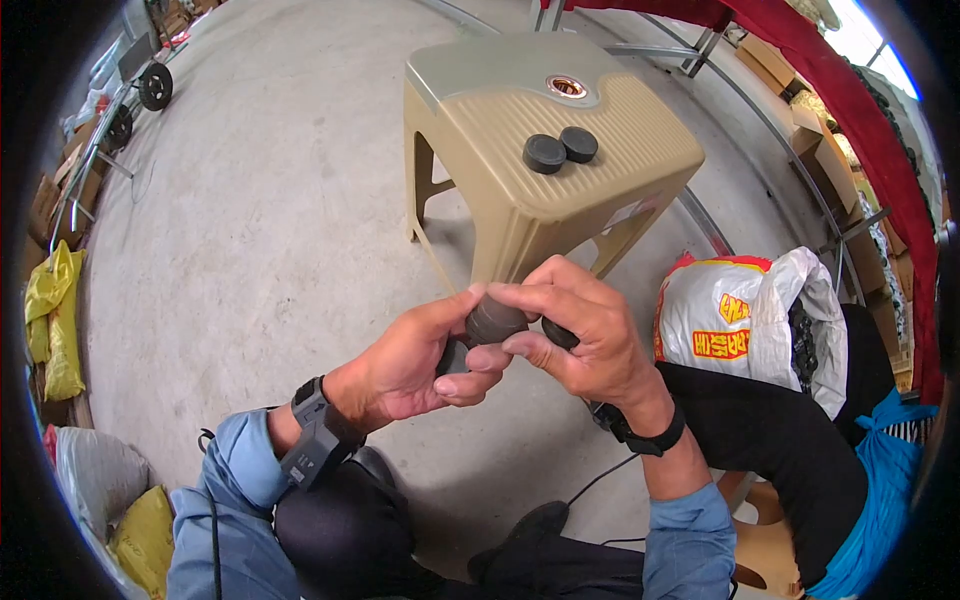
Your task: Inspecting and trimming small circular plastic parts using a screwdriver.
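Observation:
Between both hands, above the floor in front of the stool, is a dark grey round cap (496, 320). My left hand (415, 365) pinches its left side with thumb and fingers. From the right, the thumb and fingertips of my right hand (590, 335) press on the same cap. A second dark round piece (453, 357) sits in my left palm, partly covered by the fingers. Another dark piece (560, 333) is tucked inside my right hand, mostly hidden. Two black round caps (545, 154) lie touching each other on the ribbed top of the beige plastic stool (640, 125).
At the right stands an open white woven sack (700, 305) with dark pieces inside, beside a person's black-clad leg (770, 415). Metal frame rails (800, 165) and cardboard boxes (830, 165) line the right. Yellow bags (62, 320) and a wheeled cart (155, 88) are at left.

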{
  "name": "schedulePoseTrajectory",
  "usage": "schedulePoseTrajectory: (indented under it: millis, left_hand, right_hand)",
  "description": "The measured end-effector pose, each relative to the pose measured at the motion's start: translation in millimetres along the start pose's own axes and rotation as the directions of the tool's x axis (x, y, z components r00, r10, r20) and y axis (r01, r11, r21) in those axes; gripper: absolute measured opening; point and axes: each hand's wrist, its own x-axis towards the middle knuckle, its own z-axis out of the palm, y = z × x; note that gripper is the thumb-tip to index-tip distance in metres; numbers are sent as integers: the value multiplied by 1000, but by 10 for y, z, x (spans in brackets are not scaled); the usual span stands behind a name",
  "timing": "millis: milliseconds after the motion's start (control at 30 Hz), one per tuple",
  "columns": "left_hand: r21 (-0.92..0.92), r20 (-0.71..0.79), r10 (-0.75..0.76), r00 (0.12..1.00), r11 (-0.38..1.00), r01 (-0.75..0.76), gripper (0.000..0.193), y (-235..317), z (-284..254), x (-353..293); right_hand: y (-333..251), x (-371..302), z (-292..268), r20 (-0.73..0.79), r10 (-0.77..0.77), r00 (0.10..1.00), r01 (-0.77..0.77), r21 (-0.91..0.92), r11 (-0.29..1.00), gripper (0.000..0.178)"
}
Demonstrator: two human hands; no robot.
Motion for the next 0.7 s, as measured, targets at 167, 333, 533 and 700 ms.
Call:
schedulePoseTrajectory:
  millis: [167, 333, 533, 700]
  left_hand:
    - [-14, 14, -43, 999, 999, 43, 51, -4, -51, 52]
    - [-78, 174, -59, 983, 994, 73, 51, 3, -180, 85]
    - [-157, 138, -78, 987, 983, 99, 49, -38, -212, 100]
    - [41, 38, 15, 999, 999, -16, 47, -32, -95, 75]
  right_hand:
    - [-70, 12, -3, 47, 37, 998, -37, 0, 999, 46]
    - [-121, -2, 10, 91, 80, 993, -68, -124, 990, 39]
    - [-90, -63, 104, 54, 131, 990, -127, -68, 990, 30]
    - [-31, -32, 59, -54, 32, 998, -37, -96, 995, 19]
